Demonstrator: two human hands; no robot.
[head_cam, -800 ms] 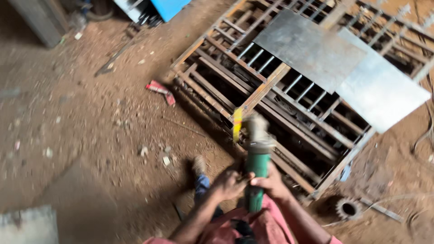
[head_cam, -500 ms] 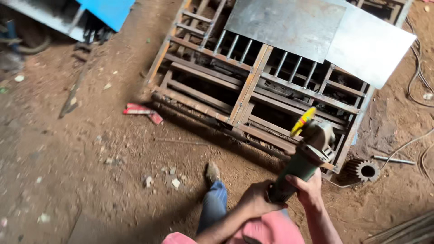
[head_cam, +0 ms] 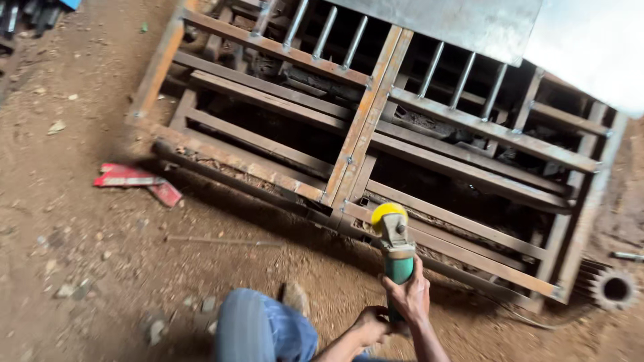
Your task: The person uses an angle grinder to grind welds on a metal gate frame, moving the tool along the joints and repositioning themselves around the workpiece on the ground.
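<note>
Rusty steel bars made up the gate frame, which lay flat on the dirt floor straight ahead of both hands, its long rails running left to right across the view. The angle grinder was held upright in front of the person, its green body rising from the hands and its long axis pointing away from them toward the frame; its yellow-guarded head stood just above the nearest bottom rail, though whether the disc touched metal could not be told. The right hand was the higher and nearer of the two to the frame, its grip wrapped firmly round the green body. The left hand sat just below and behind it, its grip seemingly closed on the tail of the tool, though that part was partly hidden. Left of the hands, the person's knee in blue jeans and a shoe rested on the dirt, close to the frame's near edge. Farther left lay a red metal scrap and a thin rod, well apart from the hands. Off to the right sat a toothed gear beside the frame's corner. Beyond the hands, a grey metal sheet covered the frame's far side. Open dirt lay to the left, with room along the near rail.
</note>
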